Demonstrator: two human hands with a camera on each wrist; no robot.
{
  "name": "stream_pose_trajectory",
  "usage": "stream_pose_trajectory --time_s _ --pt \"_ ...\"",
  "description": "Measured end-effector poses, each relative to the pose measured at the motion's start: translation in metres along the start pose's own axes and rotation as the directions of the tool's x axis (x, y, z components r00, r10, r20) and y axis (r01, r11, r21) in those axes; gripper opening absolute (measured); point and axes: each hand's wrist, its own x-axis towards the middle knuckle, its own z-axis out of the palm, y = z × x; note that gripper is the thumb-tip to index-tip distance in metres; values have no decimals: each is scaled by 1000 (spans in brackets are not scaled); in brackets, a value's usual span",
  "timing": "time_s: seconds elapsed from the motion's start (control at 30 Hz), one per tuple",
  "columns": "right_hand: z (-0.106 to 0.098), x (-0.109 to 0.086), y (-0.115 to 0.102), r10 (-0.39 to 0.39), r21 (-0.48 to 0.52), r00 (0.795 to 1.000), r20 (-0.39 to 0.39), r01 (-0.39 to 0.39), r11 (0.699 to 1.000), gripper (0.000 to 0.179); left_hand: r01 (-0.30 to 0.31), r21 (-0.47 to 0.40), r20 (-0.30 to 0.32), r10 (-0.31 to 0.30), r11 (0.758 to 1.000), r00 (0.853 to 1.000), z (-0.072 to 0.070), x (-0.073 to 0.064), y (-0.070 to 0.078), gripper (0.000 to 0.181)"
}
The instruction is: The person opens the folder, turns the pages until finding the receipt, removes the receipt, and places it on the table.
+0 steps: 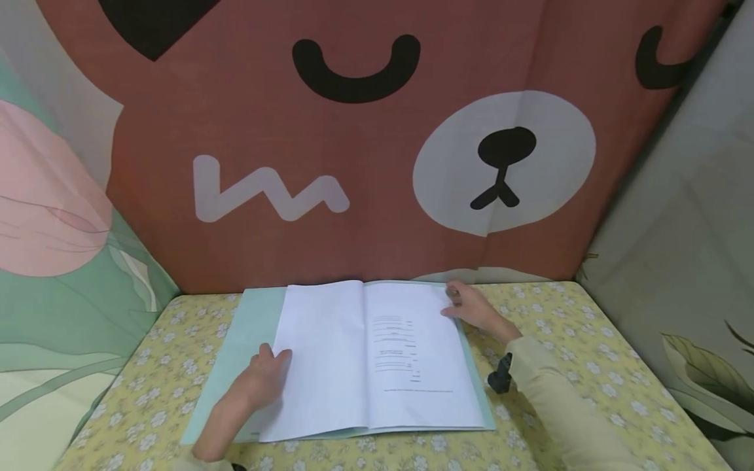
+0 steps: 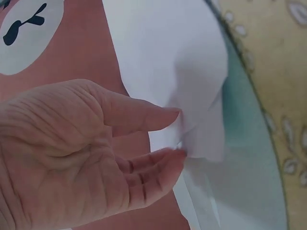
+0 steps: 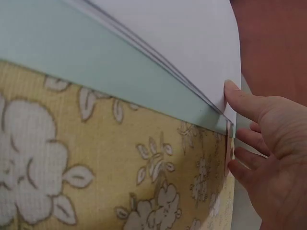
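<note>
An open paper booklet with white pages and a light green cover lies on the table. Its left page is blank; the right page carries small printed lines. My left hand is at the outer edge of the left page. In the left wrist view, thumb and fingers pinch that page's bent edge. At the top right corner, my right hand grips the booklet. The right wrist view shows the thumb on the white sheets and the other fingers by the cover's outer edge.
A yellow cloth with white flowers covers the table. Behind it hangs a reddish-brown curtain with a bear face, close to the booklet's top edge. Printed fabric stands at left and right. A black wrist device sits by the right sleeve.
</note>
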Motion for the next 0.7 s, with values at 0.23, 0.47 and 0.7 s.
stream_pose_trajectory --time_s 0.23,0.47,0.7 --pt "0 1 1 -14 -25 1000 25 15 1000 73 -193 82 -41 197 978 980 2 -3 3 45" --pt "2 5 -6 -4 -75 998 69 10 997 74 -187 -12 85 187 982 979 5 2 8 57" --pt "2 7 -8 16 -134 997 78 -5 991 74 -111 -85 118 121 990 986 8 5 9 52"
